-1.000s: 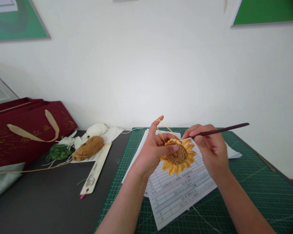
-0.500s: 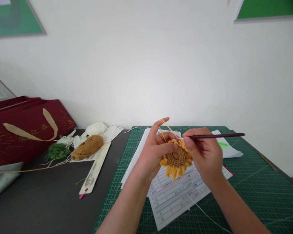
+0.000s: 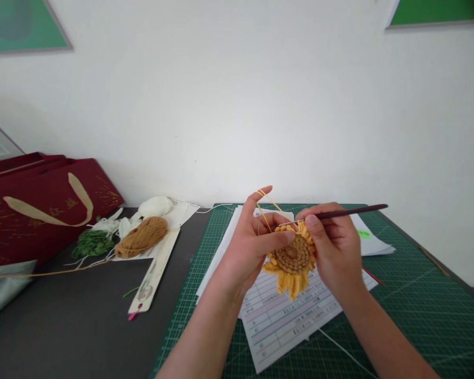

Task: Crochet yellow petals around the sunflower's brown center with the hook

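Note:
A yellow crocheted sunflower [image 3: 293, 258] with a brown spiral centre and pointed petals sits between my hands, above the printed forms. My left hand [image 3: 253, 245] pinches its upper edge, and a fine yellow yarn [image 3: 269, 208] runs up over the raised left forefinger. My right hand [image 3: 334, 247] grips a crochet hook with a dark wooden handle [image 3: 351, 212], its thin metal tip at the top edge of the flower. The hook's tip is partly hidden among the stitches.
Printed forms [image 3: 288, 337] lie on a green cutting mat [image 3: 414, 295]. On the dark table [image 3: 82, 310] to the left are tan yarn [image 3: 141, 238], green yarn [image 3: 92, 243], white yarn [image 3: 155, 206] and a long bookmark [image 3: 154, 271]. A dark red bag [image 3: 43, 210] leans against the wall.
The sunflower has turned in my hands and sits slightly lower and to the right. The hook handle now tilts upward to the right, and the view has shifted slightly.

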